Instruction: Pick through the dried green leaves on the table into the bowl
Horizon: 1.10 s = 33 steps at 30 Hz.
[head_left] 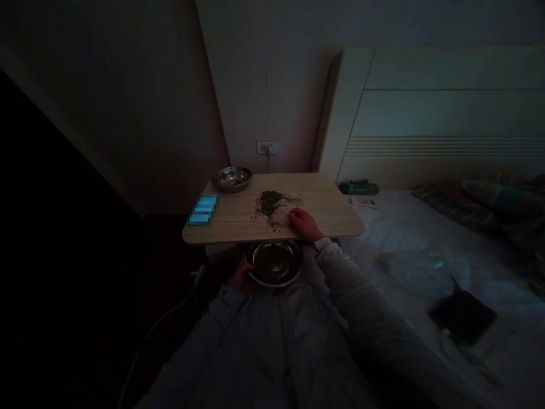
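My left hand (242,278) is closed on the left rim of a metal bowl (276,282), held below the table's front edge; some small dark bits show inside it. Over the tabletop, my right hand (304,222) has its fingers pinched on a pale, see-through piece (280,217) that looks like plastic; its exact kind is hard to make out in the dim light. This piece touches the near side of a heap of small green beans or grains (271,200). Loose ones lie scattered around the heap.
The small wooden table (230,218) carries a second metal bowl (233,179) at its back left and a lit phone (203,210) at its left edge. To the right is a bed (383,238) with a green bottle (360,187) and a dark flat object (462,316). A white cable (159,318) hangs at the left.
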Available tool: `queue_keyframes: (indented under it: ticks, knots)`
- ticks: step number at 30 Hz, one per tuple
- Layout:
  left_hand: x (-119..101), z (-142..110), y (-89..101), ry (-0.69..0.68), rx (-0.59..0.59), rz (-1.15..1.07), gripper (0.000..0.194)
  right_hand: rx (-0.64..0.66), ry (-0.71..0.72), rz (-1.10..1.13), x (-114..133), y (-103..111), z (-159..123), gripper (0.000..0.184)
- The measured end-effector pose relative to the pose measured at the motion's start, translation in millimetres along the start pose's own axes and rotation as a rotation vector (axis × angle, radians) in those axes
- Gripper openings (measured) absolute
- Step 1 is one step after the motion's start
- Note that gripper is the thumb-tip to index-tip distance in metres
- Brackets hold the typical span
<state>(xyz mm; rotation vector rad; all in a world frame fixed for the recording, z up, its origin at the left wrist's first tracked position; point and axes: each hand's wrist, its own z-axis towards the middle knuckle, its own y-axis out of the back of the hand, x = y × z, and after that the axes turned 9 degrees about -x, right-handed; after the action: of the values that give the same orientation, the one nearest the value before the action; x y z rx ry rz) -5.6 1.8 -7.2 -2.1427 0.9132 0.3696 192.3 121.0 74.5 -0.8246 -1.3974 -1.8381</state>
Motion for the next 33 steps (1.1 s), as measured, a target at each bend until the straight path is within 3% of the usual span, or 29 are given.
queue_keyframes:
  ticks: [5, 11, 16, 24, 30, 33]
  knots:
    - [-1, -3, -0.9, 0.010, 0.048, -0.007, 0.042, 0.028, 0.008, 0.007, 0, 1, 0, 0.018]
    - [-1, -5, -3.2, -0.001, -0.017, -0.004, 0.032, 0.049, 0.021, 0.007, 0, 2, 0, 0.017]
    - [-2, -8, -5.0, 0.026, -0.006, 0.001, 0.027, 0.065, 0.016, -0.029, 1, 2, 0, 0.019]
    - [-2, -5, -2.1, 0.018, 0.050, -0.009, 0.041, 0.109, 0.050, -0.013, 0, 2, -1, 0.020]
    - [-3, -13, -8.4, 0.020, -0.036, 0.016, 0.035, 0.125, 0.078, 0.004, 0, 4, -3, 0.019]
    - [-3, -12, -7.9, 0.017, -0.025, 0.007, 0.038, 0.159, 0.080, 0.037, -1, 5, -4, 0.018]
